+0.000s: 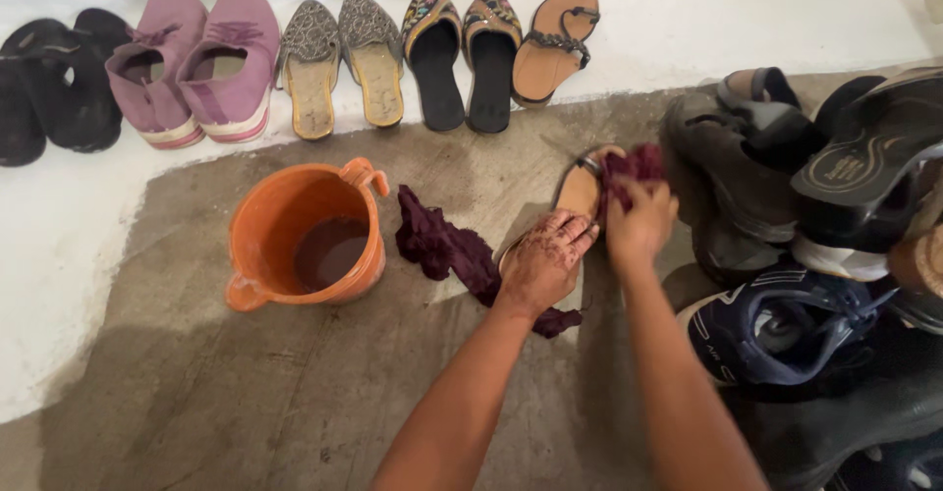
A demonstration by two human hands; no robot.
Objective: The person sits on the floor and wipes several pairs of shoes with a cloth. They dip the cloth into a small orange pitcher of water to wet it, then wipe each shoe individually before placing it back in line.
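A tan sandal (580,188) lies on the concrete floor in front of me. My left hand (543,261) presses down on its heel end and holds it. My right hand (640,221) is closed on a bunched dark maroon cloth (634,166) against the sandal's strap end. A second dark maroon cloth (447,248) trails across the floor from under my left hand toward an orange bucket (265,241) with a little water in it.
Along the white wall stand black shoes (54,79), pink sneakers (192,64), grey patterned slippers (342,59), embroidered black slippers (462,54) and the matching tan sandal (552,44). A pile of dark sandals (786,157) and a navy sneaker (776,329) lies to my right.
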